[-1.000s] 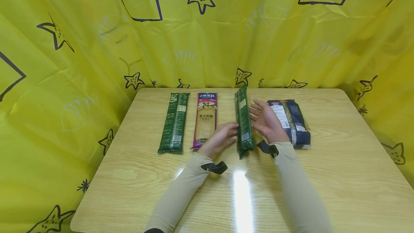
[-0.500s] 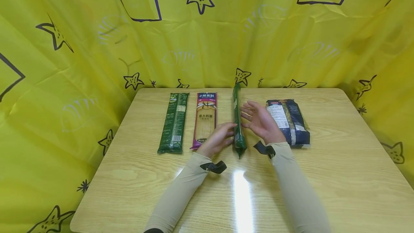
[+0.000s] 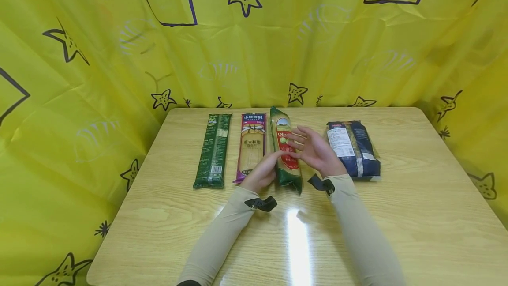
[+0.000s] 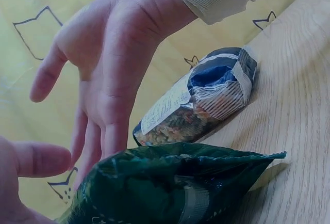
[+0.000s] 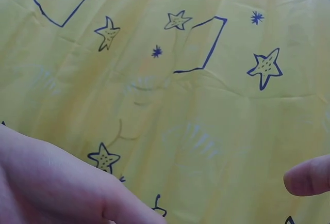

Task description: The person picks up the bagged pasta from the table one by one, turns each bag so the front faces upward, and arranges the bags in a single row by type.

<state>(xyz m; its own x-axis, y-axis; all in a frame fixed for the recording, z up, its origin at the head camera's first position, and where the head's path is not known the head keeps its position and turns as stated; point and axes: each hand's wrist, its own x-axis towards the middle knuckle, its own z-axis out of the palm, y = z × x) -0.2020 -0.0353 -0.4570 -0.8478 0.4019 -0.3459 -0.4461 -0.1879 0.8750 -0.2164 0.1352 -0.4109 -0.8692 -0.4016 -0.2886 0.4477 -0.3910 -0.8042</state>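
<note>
A long green pasta pack [image 3: 282,141] lies between my two hands, its front with a red label and green olives facing up and leaning. My left hand [image 3: 261,174] is at its left edge, thumb straight over the front, fingers hidden beneath the pack. From the other side, my right hand [image 3: 314,150] reaches over the right edge with fingers extended and slightly spread. In the left wrist view, the right hand [image 4: 111,74] hangs beside the pack's green end [image 4: 170,188]. The right wrist view catches only parts of hands against the curtain.
Left of my hands lie a purple-and-blue pasta pack [image 3: 252,142] and another green pack [image 3: 213,151], back side up. A dark blue bag of pasta [image 3: 353,150] sits on the right. The wooden table [image 3: 158,233] meets a yellow curtain [image 3: 254,56] behind.
The green pasta pack has turned from its back, through standing on edge, to showing its front, and has moved left. My right hand has followed it leftward; the left thumb now lies over it.
</note>
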